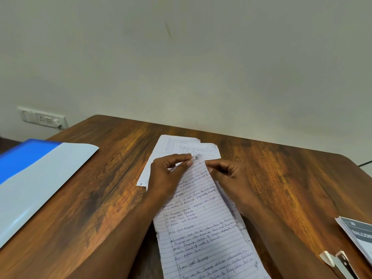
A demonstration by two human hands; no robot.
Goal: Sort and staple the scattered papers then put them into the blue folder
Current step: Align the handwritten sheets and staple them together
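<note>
On the tabletop (271, 174), the blue folder (40, 178) lies open at far left, while the handwritten sheets (201, 218) sit in the centre. Left hand (169, 176) and right hand (229, 176) each pinch the top sheet's upper edge; squaring these corners flush first should make stapling clean, with the stapler (340, 264) waiting at lower right.

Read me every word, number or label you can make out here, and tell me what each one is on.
"1", circled: top corner of the lined sheet pinched by the left hand and right hand.
"High level language", "Low level language": handwritten on that sheet; the other handwriting is too blurred to read.
"BALCO", cut off: booklet at the right edge.
Far sheets: too small.
</note>
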